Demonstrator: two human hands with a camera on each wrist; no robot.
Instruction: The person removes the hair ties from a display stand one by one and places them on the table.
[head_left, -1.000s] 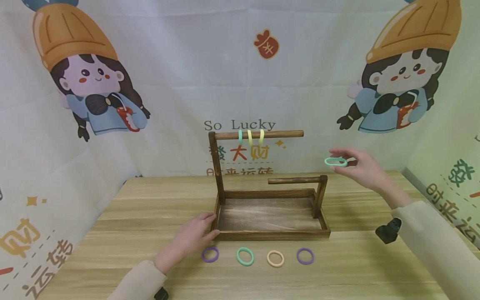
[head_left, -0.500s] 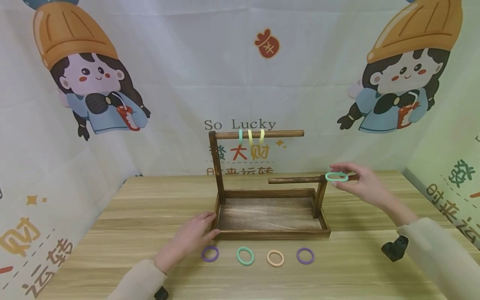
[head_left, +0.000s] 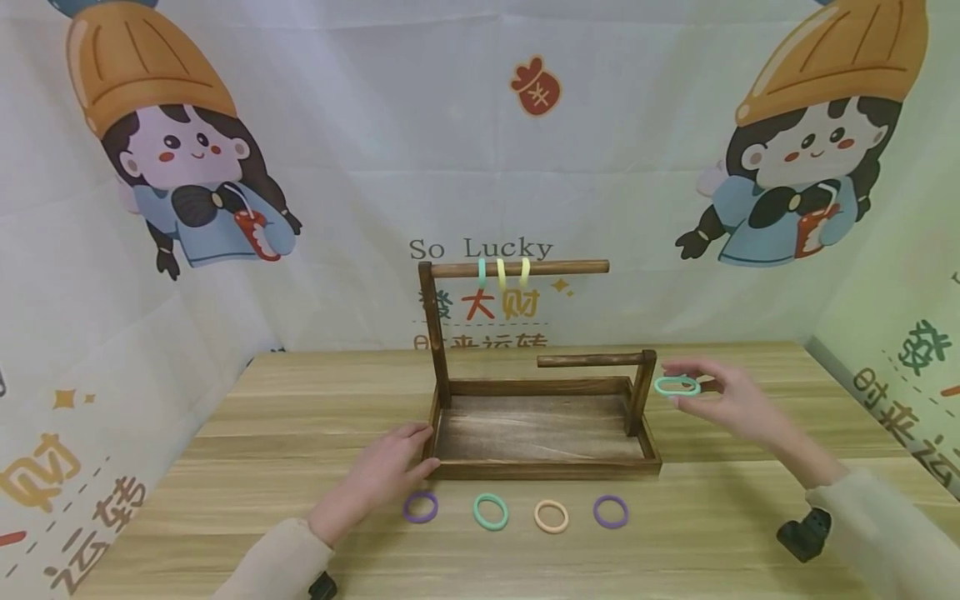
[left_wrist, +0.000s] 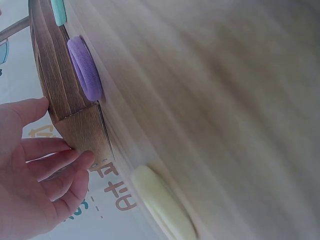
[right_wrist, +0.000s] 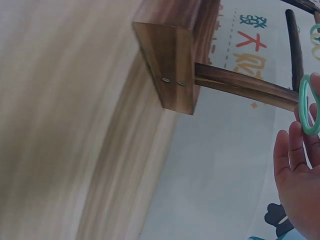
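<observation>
My right hand (head_left: 727, 404) pinches a mint-green hair tie (head_left: 677, 395), stretched into an oval, in the air just right of the rack's short post. With thumb and fingers my left hand (head_left: 378, 471) holds the left front corner of the brown wooden rack (head_left: 540, 472). On the rack's long upper bar (head_left: 573, 267) hang a green hair tie (head_left: 482, 273) and two yellow ones (head_left: 502, 273). Nothing hangs on the short lower bar (head_left: 585, 361). Before the tray lie purple (head_left: 420, 522), green (head_left: 491, 528), peach (head_left: 551, 532) and purple (head_left: 611, 527) hair ties.
A pale yellow hair tie (left_wrist: 162, 202) lies on the wood-grain table (head_left: 720, 542), near my left hand in the left wrist view. Printed cloth (head_left: 360, 125) stands behind and at both sides of the table.
My right hand has come down with the green hair tie, from above the short bar's height to slightly below it, beside the post. The left hand stays on the rack.
</observation>
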